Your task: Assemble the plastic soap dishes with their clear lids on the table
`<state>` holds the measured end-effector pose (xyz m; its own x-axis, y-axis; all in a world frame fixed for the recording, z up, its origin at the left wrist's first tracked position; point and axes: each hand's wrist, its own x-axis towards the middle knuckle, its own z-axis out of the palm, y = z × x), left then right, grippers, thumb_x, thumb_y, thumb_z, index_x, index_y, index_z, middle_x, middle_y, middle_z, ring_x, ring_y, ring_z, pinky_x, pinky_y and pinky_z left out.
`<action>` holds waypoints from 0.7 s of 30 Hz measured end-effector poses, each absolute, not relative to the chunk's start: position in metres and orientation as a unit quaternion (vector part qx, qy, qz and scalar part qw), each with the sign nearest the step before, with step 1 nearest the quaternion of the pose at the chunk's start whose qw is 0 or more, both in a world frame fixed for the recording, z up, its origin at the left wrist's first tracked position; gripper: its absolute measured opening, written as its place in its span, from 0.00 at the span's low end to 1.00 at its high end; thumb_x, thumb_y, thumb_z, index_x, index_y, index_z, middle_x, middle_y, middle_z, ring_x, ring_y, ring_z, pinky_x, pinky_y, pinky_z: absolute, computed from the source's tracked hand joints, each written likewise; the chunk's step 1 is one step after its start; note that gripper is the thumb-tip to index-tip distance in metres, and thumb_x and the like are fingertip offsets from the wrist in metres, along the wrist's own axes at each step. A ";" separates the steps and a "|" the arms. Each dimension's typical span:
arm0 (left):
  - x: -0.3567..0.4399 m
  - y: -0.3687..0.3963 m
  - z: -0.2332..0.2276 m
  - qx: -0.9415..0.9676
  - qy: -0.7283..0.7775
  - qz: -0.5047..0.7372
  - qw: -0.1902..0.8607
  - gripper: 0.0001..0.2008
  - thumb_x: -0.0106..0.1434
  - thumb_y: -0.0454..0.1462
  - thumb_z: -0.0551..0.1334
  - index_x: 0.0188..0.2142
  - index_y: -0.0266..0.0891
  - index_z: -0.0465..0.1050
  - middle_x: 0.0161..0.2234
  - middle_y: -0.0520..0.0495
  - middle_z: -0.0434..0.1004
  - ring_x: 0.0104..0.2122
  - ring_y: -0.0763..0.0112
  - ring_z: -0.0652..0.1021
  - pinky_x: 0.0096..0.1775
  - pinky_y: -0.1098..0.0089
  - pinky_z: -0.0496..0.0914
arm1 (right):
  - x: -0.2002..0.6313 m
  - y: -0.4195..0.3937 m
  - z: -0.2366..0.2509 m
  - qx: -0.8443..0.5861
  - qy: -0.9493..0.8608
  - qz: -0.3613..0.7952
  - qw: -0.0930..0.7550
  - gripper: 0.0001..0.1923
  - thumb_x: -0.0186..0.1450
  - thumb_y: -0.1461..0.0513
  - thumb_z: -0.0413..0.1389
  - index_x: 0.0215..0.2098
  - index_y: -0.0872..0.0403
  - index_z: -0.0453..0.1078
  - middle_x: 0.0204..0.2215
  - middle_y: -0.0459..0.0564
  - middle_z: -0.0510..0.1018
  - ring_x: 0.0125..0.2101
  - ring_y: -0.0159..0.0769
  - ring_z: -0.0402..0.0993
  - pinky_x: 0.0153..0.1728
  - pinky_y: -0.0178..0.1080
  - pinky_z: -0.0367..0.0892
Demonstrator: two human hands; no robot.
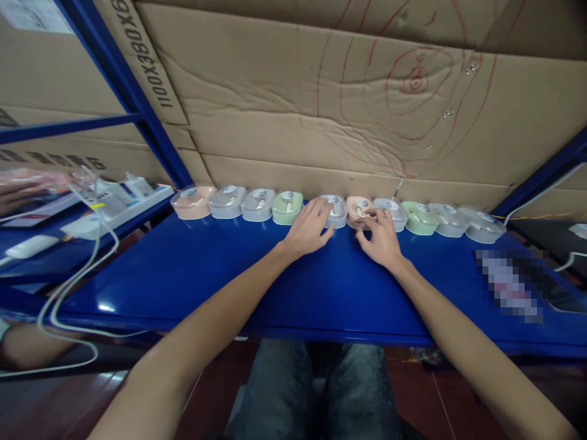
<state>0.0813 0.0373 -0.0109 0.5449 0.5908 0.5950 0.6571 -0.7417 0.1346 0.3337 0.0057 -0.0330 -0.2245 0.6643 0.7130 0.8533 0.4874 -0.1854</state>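
1. Two bare forearms reach forward from us over our grey trousers (316, 391) and across the glossy blue metal shelf top (229, 275).
2. Our left hand (308, 231) lies palm down with the fingers loosely spread, holding nothing; its fingertips rest on the clear lidded white plastic box (337, 211) in the middle of the row.
3. Our right hand (380, 238) sits just beside it, fingers curled narrow, the tips touching the front edge of the peach plastic lidded box (359, 208); we cannot tell whether it actually grips the box.
4. Both boxes stand side by side, touching, in a single row along the back edge of the shelf, right against the wall.
5. To the left the row runs through a pale green box (287, 207), two whitish boxes and another peach box (192, 202) at the end; to the right come a whitish, a green and two more whitish boxes.
6. White cables (73, 287) hang off the left shelf.
7. Behind everything stands creased brown cardboard (321, 104) marked with red scribbled rings.
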 end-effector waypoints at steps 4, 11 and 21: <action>0.059 0.048 0.001 -0.833 -0.432 -0.340 0.063 0.24 0.75 0.40 0.55 0.66 0.33 0.68 0.66 0.27 0.70 0.70 0.37 0.65 0.70 0.36 0.59 | 0.333 0.006 -0.033 -0.489 -0.770 -0.134 0.388 0.12 0.68 0.61 0.59 0.47 0.49 0.83 0.52 0.60 0.77 0.55 0.62 0.71 0.60 0.71 0.71; 0.039 0.058 -0.003 -0.803 -0.522 -0.268 0.108 0.20 0.69 0.44 0.62 0.55 0.34 0.74 0.54 0.26 0.78 0.59 0.28 0.73 0.60 0.32 0.65 | 0.328 0.002 -0.031 -0.480 -0.768 -0.131 0.403 0.14 0.69 0.61 0.58 0.48 0.51 0.83 0.53 0.61 0.78 0.55 0.62 0.71 0.59 0.69 0.72; 0.054 0.036 0.008 -0.783 -0.551 -0.262 0.122 0.21 0.67 0.48 0.67 0.52 0.34 0.74 0.51 0.26 0.76 0.54 0.26 0.73 0.52 0.31 0.70 | 0.321 -0.004 -0.028 -0.467 -0.770 -0.123 0.417 0.12 0.72 0.61 0.56 0.47 0.50 0.82 0.50 0.60 0.78 0.55 0.60 0.72 0.59 0.68 0.71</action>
<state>0.0541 0.0357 0.0079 0.2559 0.7987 0.5446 0.9263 -0.3637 0.0981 0.3207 -0.0040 -0.0277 -0.2156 0.6166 0.7572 0.8220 0.5332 -0.2001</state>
